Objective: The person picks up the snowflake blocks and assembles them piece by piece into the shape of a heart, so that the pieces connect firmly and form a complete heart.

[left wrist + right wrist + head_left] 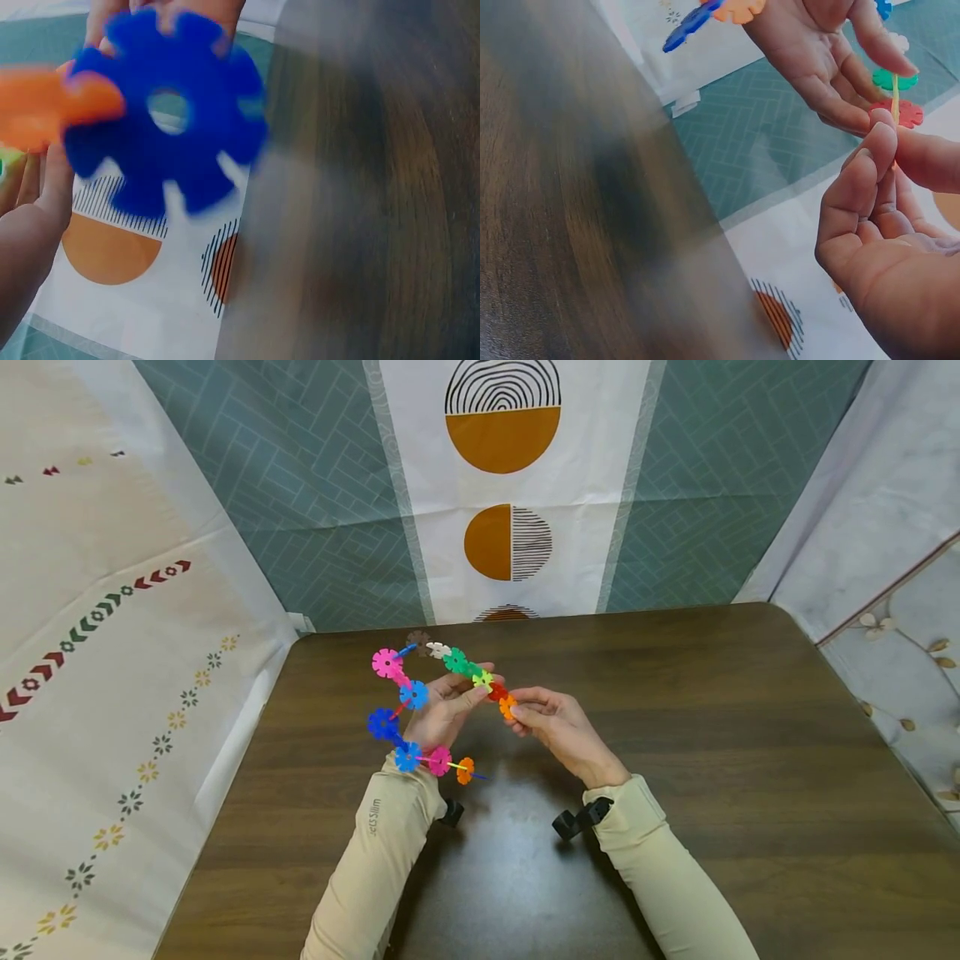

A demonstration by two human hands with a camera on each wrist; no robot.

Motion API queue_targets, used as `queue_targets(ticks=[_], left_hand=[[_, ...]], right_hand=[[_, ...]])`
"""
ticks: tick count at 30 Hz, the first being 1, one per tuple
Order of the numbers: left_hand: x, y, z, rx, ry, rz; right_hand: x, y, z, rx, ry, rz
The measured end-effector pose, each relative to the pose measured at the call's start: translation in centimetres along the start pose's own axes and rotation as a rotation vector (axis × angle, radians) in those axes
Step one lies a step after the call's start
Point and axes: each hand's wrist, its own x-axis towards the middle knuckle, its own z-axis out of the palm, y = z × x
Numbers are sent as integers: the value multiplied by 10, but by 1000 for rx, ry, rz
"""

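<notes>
A chain of notched plastic discs in pink, blue, white, green, red and orange curves around the left hand. This hand holds the chain near its yellow-green disc, thumb on the near side and fingers behind. The right hand pinches the orange end disc between thumb and fingertips, beside a red disc. The chain's other end, with an orange disc and a dark blue disc, sticks out over the left wrist. Fingers partly hide the discs at the pinch.
A dark brown wooden table lies beneath both hands. Behind it hangs a patterned teal and white cloth. Pale printed cloths cover the sides. A black wrist mount shows at the right cuff.
</notes>
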Motion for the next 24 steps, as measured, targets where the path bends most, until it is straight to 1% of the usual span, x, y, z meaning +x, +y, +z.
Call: queue_targets(ticks=[4,7,10,14,19,24], left_hand=[[0,1,-1,-21,3,-18],[1,0,0,-47,15,-19],[1,0,0,-44,23,-26],[2,0,2,-19,6,-38],[4,2,6,18,-13,-63],[5,1,7,19,-25,-84]], right_hand=[[-1,2,-2,31,8,16],[-1,2,-3,27,10,15],[-2,2,-5,-17,9,5],[-2,1,-7,-64,16,-3],[-3,-1,-8,-59,35,-4],[-5,-3,-9,-43,33,-7]])
